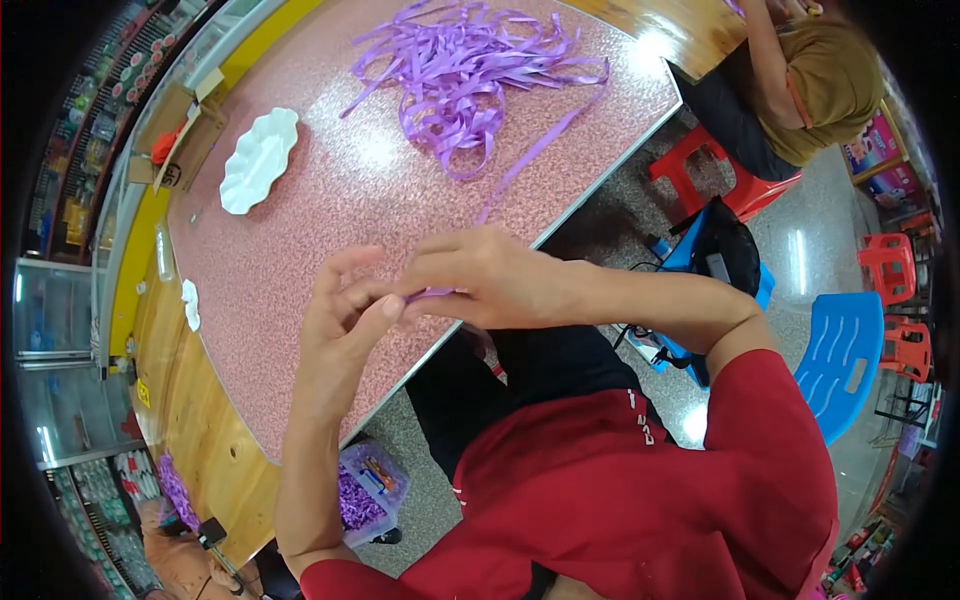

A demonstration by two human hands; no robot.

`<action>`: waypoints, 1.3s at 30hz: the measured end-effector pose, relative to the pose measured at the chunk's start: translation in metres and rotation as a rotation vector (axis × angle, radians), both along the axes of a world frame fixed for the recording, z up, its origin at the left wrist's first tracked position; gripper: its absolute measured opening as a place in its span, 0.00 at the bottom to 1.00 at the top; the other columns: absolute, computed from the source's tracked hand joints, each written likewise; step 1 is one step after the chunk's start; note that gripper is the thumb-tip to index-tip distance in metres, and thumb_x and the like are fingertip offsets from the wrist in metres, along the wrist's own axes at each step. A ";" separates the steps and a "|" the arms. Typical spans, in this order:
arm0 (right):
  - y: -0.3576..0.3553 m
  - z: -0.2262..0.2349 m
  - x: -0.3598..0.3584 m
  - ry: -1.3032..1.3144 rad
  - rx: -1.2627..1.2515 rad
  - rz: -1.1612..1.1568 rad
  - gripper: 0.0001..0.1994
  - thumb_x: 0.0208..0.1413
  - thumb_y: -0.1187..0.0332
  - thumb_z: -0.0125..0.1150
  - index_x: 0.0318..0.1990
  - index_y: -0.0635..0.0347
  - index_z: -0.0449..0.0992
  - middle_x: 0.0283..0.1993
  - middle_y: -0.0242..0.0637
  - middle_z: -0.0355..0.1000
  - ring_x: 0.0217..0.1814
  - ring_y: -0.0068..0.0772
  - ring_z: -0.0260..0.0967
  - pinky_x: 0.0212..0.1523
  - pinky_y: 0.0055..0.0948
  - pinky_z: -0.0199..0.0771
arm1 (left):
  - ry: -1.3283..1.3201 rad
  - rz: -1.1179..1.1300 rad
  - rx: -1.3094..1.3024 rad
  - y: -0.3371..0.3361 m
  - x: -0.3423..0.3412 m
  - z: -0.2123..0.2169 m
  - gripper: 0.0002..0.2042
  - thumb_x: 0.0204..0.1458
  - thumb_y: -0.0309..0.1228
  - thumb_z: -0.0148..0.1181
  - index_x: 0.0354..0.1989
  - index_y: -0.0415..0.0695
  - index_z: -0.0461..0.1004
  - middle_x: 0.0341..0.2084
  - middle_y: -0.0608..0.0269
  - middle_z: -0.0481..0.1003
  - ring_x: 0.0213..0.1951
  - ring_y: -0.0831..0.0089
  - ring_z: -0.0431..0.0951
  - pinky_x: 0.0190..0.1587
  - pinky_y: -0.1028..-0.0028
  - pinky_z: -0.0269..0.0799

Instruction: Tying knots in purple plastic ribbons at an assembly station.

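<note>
Both hands meet just above the near edge of the worktop (300, 230), pinching the same purple ribbon (432, 294). The right hand (480, 275) is folded over it, grip closed, thumb and fingers nipped together on the ribbon's near end, which peeks out as a short purple sliver just under the fingertips. The left hand (345, 315) comes up against it from the other side; its thumb and forefinger press at the same spot while the remaining fingers fan out loosely, curled and apart, so that grip is only partly closed and touches the ribbon at the fingertips alone. From the pinch the ribbon runs away across the pink speckled worktop in one thin slack strand, up to the heap (465, 70) of tangled purple ribbon lying on the far part of the surface. Well to the left of the heap sits a white scalloped dish (258, 160), and nearer the left edge a smaller white piece (190, 304) lies on the surface. Beyond the dish a cardboard box (190, 135) rests at the worktop's rim. Below the worktop edge, beside the left forearm, a clear tub (370, 492) holds purple bits. Across the room another person (810, 90) in a mustard top sits at a red stool (720, 175), with a blue chair (845, 360) standing nearby on the floor.
</note>
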State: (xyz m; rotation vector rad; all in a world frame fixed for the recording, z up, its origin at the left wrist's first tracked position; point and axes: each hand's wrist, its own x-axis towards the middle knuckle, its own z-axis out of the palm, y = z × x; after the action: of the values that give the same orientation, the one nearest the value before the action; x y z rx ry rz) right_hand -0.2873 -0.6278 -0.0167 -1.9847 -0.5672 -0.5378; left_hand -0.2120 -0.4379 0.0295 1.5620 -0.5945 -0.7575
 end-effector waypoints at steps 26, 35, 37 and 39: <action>-0.229 0.003 -0.028 0.384 -0.044 -0.417 0.06 0.60 0.69 0.60 0.38 0.63 0.76 0.37 0.28 0.73 0.39 0.21 0.69 0.44 0.25 0.71 | -0.243 0.547 0.124 0.306 0.160 -0.045 0.11 0.63 0.39 0.52 0.30 0.48 0.67 0.20 0.74 0.59 0.23 0.80 0.64 0.25 0.78 0.57; -0.191 0.020 -0.024 0.404 0.363 -0.412 0.09 0.61 0.68 0.61 0.44 0.63 0.78 0.34 0.28 0.73 0.32 0.17 0.69 0.39 0.19 0.72 | -1.122 1.009 0.441 0.224 0.163 -0.044 0.12 0.63 0.34 0.51 0.48 0.39 0.72 0.41 0.60 0.73 0.46 0.71 0.71 0.51 0.67 0.65; -0.173 0.027 -0.029 0.417 0.414 -0.440 0.10 0.60 0.68 0.61 0.45 0.63 0.78 0.34 0.28 0.73 0.33 0.17 0.70 0.39 0.20 0.73 | -1.414 0.963 0.464 0.182 0.146 -0.023 0.12 0.61 0.29 0.50 0.49 0.37 0.72 0.42 0.58 0.74 0.47 0.69 0.72 0.52 0.66 0.65; -0.155 0.033 -0.035 0.425 0.484 -0.399 0.11 0.60 0.69 0.62 0.48 0.64 0.78 0.34 0.29 0.73 0.33 0.17 0.70 0.39 0.21 0.75 | -1.517 0.792 0.354 0.129 0.108 -0.001 0.13 0.54 0.20 0.48 0.47 0.36 0.73 0.42 0.59 0.76 0.47 0.68 0.74 0.52 0.69 0.66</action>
State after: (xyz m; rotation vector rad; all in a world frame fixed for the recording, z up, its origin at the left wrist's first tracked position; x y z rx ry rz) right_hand -0.3224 -0.7831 0.0164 -1.6692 0.2159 -0.4209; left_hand -0.1041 -0.3090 0.0283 2.3021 -0.7817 1.1315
